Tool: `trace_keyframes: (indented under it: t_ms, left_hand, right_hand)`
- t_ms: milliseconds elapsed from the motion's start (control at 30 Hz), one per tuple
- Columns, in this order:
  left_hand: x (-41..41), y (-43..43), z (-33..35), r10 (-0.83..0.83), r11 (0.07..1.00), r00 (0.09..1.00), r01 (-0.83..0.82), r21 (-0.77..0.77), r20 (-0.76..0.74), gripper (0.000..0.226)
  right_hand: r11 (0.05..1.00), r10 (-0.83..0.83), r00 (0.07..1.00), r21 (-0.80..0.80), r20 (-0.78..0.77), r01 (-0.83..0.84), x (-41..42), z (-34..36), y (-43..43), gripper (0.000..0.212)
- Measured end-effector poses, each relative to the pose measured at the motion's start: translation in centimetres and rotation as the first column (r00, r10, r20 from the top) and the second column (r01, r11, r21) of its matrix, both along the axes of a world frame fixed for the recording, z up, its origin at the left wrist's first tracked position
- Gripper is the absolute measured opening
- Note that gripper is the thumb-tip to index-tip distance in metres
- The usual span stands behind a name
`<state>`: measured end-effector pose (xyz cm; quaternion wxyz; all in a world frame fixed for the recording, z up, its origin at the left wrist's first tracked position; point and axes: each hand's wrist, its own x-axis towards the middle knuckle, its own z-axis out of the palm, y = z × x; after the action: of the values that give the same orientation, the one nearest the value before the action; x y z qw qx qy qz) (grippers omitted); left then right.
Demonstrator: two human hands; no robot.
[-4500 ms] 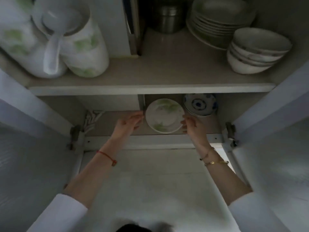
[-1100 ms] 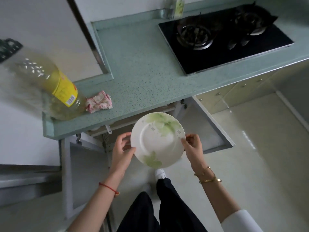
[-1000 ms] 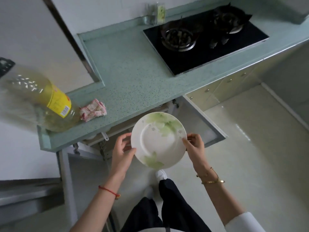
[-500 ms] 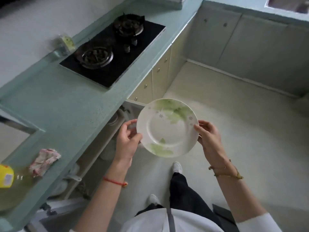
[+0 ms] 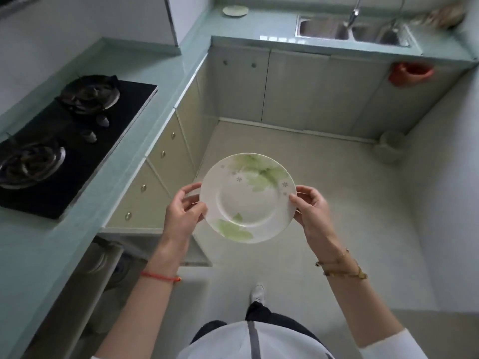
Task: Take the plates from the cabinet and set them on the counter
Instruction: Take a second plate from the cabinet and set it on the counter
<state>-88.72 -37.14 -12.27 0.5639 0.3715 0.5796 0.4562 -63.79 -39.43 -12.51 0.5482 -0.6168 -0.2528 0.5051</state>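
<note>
**Head view.** A round white ceramic plate with green leaf print (image 5: pixel 247 200) sits at centre frame, held in the air above the floor and well apart from any surface. The left hand (image 5: pixel 185 215) pinches its left rim and the right hand (image 5: pixel 312 212) pinches its right rim. Both hands are narrow and closed on the plate.

A pale teal speckled desk (image 5: pixel 121 169) runs down the left of the frame and carries a black glass gas hob (image 5: pixel 64 141). It continues across the top, where a small pale dish (image 5: pixel 235 10) lies left of a steel sink (image 5: pixel 350 32).

**Step, as judged.** This is the carry: the plate is out of the cabinet and not yet set down. The next move calls for bringing it over bare desk, lowering it level, then freeing both rims.

**Orientation.**
- The eating face is up, towards the camera, and looks near level.
- A round plate has no long axis.
- The larger leaf print points to the top of the frame and the smaller one to the lower left.
</note>
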Motion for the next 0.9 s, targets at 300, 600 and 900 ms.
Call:
trace_keyframes:
  t_ms: [300, 600, 900]
  left_hand:
    - [7.3, 11.7, 1.0, -0.019, 1.0, 1.0, 0.019, -0.005, -0.001, 0.05]
    - [11.2, 27.5, -0.3, -0.05, 0.999, 0.999, 0.05, 0.006, -0.01, 0.051]
    - [13.6, 45.2, 1.4, -0.085, 0.995, 0.995, 0.087, 0.049, -0.043, 0.051]
  right_hand:
    - [1.0, -0.021, 0.999, 0.007, 0.026, 0.021, 7.2, 0.7, 11.2, 0.014]
    - [0.998, -0.062, 0.997, 0.015, 0.056, 0.062, 11.0, -0.3, 26.0, 0.012]
    - [0.993, -0.105, 0.993, 0.054, 0.056, 0.102, 13.1, 0.0, 43.2, 0.013]
